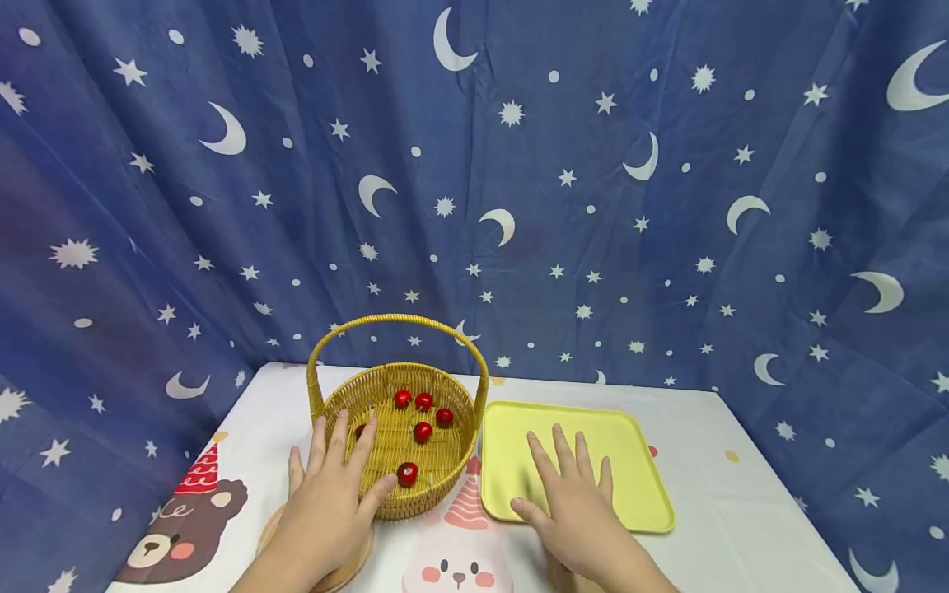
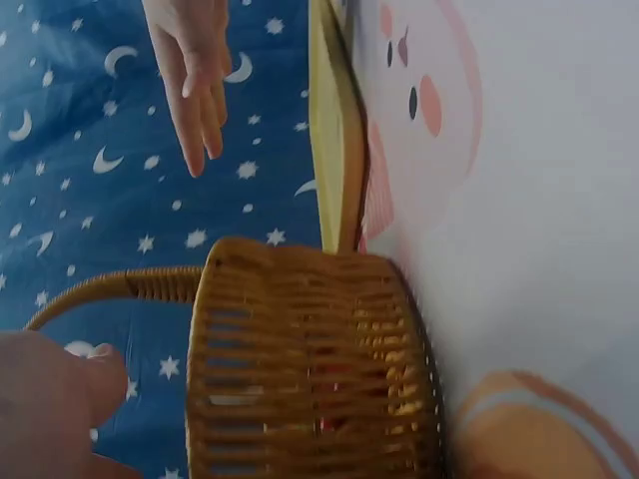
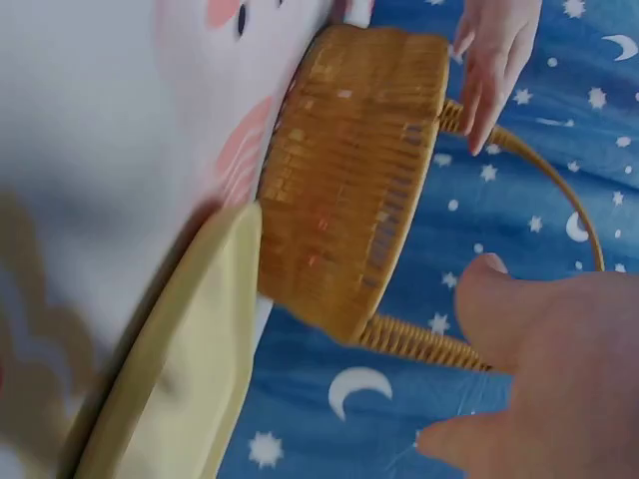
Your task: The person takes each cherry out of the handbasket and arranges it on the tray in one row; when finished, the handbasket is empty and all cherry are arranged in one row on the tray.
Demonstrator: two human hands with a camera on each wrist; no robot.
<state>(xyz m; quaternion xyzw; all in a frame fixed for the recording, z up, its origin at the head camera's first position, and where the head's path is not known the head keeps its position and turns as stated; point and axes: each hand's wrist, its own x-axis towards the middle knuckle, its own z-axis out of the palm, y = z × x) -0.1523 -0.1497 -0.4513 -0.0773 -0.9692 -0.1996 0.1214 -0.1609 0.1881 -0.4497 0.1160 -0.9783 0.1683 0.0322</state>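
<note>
My left hand [image 1: 329,494] hovers with spread fingers over the near left rim of a woven basket [image 1: 427,500] with a tall arched handle [image 1: 400,318]. Several small dark red fruits, like cherries [image 1: 423,432], lie scattered on the basket's floor, one partly hidden behind my left fingers. To the right, my right hand [image 1: 578,511] is held with fingers spread above the near part of a yellow tray [image 1: 615,445]. Both wrist views show the hands raised above the table, apart from the basket [image 2: 300,349] and the tray [image 3: 200,369]. Neither hand holds anything.
A white tablecloth [image 1: 741,511] printed with a bear [image 1: 178,527] and other cartoon figures covers the table. Behind and at both sides hangs a blue curtain [image 1: 519,206] with moons and stars. The basket stands close to the tray's left edge.
</note>
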